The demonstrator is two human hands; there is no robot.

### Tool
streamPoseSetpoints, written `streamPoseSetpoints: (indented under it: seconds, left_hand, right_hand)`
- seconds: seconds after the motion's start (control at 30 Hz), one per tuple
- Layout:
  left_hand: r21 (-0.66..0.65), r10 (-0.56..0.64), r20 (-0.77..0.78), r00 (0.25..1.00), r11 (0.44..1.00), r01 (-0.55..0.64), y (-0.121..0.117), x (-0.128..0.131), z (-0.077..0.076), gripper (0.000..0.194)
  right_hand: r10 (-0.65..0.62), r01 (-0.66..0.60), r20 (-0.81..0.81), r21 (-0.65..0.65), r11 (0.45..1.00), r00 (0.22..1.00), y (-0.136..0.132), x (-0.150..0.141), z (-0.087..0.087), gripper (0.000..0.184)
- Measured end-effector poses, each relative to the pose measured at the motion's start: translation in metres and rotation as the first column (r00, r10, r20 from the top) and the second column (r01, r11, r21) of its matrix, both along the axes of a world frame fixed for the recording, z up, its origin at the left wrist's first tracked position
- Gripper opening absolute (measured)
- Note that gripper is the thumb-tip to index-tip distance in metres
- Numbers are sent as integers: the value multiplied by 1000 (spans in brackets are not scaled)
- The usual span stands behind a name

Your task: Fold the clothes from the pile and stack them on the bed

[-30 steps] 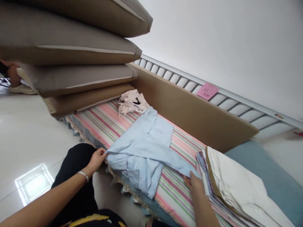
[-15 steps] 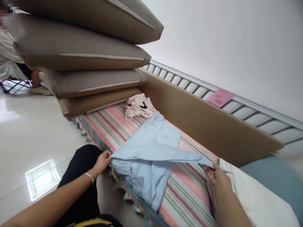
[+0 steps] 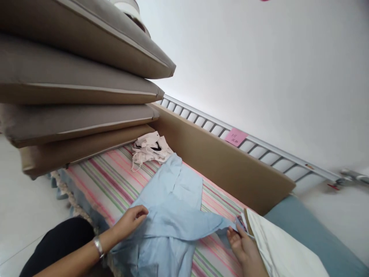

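A light blue shirt lies partly folded on a striped bed sheet, with a long tapering part, apparently a sleeve, stretched across it to the right. My right hand pinches the narrow end of that part. Above the shirt's left side is my left hand, its thumb and fingers a little apart and nothing between them. Whether its fingertips touch the cloth I cannot tell. Just beyond the shirt's far end is a crumpled pale pink garment with thin straps.
Thick grey-brown cushions are stacked at the far left. A brown board stands along the radiator, which bears a pink note. Folded white cloth lies to the right, beside a blue-green surface.
My left hand has let go of the shirt's left edge and moved in over the cloth. My right hand still grips the narrow end. The view has turned to the right.
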State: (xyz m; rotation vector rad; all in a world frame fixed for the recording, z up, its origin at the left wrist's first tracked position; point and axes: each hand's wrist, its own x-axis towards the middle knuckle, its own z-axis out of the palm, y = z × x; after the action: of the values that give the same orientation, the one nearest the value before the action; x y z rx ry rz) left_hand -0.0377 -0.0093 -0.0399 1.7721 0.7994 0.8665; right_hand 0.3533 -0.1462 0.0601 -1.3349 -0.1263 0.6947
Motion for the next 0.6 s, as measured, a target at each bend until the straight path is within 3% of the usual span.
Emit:
streamPoseSetpoints:
  seconds: [0.1,0.2,0.33,0.4,0.47,0.53,0.6]
  left_hand:
    - [-13,-135,-22,991,991,135,18,30,4,24]
    - [-75,-212,-66,975,976,207,32,44,-4,30]
    - [-364,-197,-101,975,920,148,44,49,-23,43]
    - [-444,-193,-126,973,888,119,47,48,-25,50]
    - [-377,-198,-178,964,918,119,49,46,-22,53]
    - [-308,-204,-242,949,943,124,52,42,-17,52]
    - [-327,-215,-302,929,938,111,55,40,-17,55]
  right_hand:
    - [-59,60,-71,17,998,996,19,-18,30,11]
    - [-58,59,-29,54,997,998,45,-37,57,12]
    - [-68,61,69,95,994,995,98,-52,80,16]
    - [-59,48,115,97,994,992,134,-55,84,18]
    - [-45,32,150,85,996,988,176,-55,81,18]
    - [-26,16,182,61,998,983,222,-56,72,16]
    - [-7,1,205,27,1000,979,268,-58,56,14]
